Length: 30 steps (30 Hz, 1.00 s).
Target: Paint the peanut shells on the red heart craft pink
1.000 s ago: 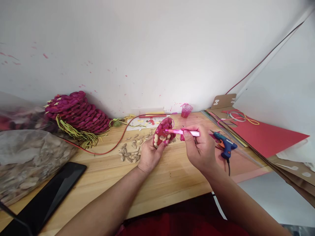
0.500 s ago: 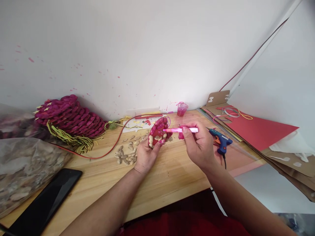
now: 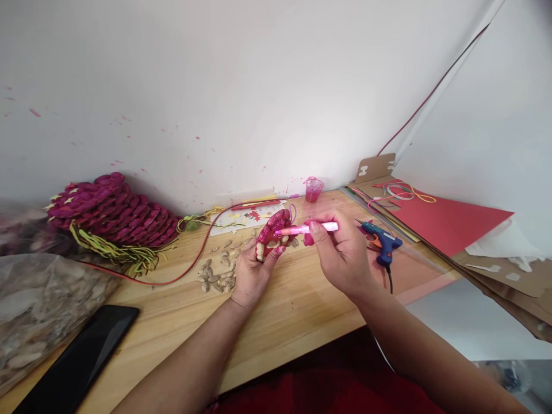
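Note:
My left hand [image 3: 253,277] is closed round the lower edge of a small peanut craft [image 3: 281,221], a red backing ringed with peanuts. Its upper peanuts are coated magenta, while those at the bottom are still tan. A purple loop of cord sticks up from its top. In my right hand [image 3: 347,256], fingers pinched, is a white-handled paintbrush [image 3: 330,226] with a pink-stained front end. The brush points left, and its tip meets the inside of the craft. Pink stains mark my right fingers. Loose peanuts [image 3: 211,280] lie left of my left hand.
A cup of pink paint [image 3: 313,191] stands by the wall. At left are stacked magenta peanut crafts [image 3: 116,210] with yellow-green tassels, a bag of peanuts [image 3: 47,310] and a black phone [image 3: 81,356]. To the right lie a blue glue gun [image 3: 385,241] and red card [image 3: 457,221].
The view has shifted slightly to the right. My right hand and the brush have moved a little lower against the craft, which my left hand still grips.

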Available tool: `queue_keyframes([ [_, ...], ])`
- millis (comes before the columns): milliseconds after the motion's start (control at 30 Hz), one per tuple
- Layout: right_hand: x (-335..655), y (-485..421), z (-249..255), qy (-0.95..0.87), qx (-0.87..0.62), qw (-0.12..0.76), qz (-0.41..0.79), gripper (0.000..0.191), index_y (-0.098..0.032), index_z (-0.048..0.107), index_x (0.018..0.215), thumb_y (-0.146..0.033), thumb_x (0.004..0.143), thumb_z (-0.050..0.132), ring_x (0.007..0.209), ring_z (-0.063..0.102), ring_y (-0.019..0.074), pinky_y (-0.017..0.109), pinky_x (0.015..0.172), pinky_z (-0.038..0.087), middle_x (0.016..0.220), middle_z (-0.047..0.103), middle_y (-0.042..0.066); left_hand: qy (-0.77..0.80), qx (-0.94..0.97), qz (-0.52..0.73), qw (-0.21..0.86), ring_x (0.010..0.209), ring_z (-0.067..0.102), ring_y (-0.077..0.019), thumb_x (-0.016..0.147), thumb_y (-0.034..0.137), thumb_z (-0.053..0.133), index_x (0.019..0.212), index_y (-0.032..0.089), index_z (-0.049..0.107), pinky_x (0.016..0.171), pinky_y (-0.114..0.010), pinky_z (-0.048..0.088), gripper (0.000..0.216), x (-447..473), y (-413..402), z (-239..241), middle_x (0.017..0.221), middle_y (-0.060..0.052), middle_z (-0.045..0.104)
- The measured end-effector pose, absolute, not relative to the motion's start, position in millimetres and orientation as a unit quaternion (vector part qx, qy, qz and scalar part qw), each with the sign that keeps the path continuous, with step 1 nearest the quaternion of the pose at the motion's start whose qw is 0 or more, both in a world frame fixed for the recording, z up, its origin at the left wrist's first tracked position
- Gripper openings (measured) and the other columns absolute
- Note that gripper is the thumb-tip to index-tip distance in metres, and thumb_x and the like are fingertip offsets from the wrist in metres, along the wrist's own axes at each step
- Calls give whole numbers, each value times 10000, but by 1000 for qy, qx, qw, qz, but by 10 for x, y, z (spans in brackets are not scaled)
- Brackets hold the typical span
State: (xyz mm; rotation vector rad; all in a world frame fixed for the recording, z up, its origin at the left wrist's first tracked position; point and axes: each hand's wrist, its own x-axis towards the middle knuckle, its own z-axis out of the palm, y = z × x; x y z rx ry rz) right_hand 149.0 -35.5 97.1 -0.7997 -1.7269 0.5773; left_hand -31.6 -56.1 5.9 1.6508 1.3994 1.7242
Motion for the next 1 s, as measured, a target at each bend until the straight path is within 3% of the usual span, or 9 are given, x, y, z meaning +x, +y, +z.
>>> queue_keyframes([
  [167,1497,-345,989,-721,-354,546,238,172,-221,587,899,-337,1025,566,621,613,122,246,593,476,708,674,-22,512,577,605,197,912,728,-222,922,419,720,983,241,811,808,-353,587,209,-325,-557,27,995,-73,790],
  [367,1493,-328,990,-714,-342,549,269,176,-219,597,911,-354,1021,571,646,618,123,248,613,486,715,674,-19,489,585,616,198,990,722,-238,919,420,725,1029,250,811,936,-396,563,220,-316,-552,35,1017,-78,793],
  [533,1528,-279,954,-696,-374,542,289,224,-215,587,872,-388,1016,576,601,596,115,247,582,462,693,670,-21,512,565,610,216,759,693,-204,911,480,716,988,260,810,769,-358,586,251,-312,-575,82,908,-59,790],
  [733,1491,-306,970,-691,-345,557,306,199,-215,604,911,-389,1007,587,653,632,130,252,609,496,736,700,-4,498,574,618,199,948,729,-248,896,475,736,946,257,808,871,-389,581,235,-304,-570,98,945,-70,797],
  [867,1508,-301,970,-695,-360,548,296,228,-214,595,871,-392,1011,579,600,597,118,248,574,468,702,684,-12,498,572,621,199,925,726,-241,907,477,722,941,254,806,877,-399,582,241,-298,-576,114,962,-73,803],
  [1000,1548,-292,935,-691,-379,544,289,236,-216,602,884,-414,1011,584,606,589,122,253,569,455,713,683,-10,513,562,608,226,877,728,-233,896,514,721,932,243,800,786,-367,593,285,-300,-583,101,936,-73,807],
])
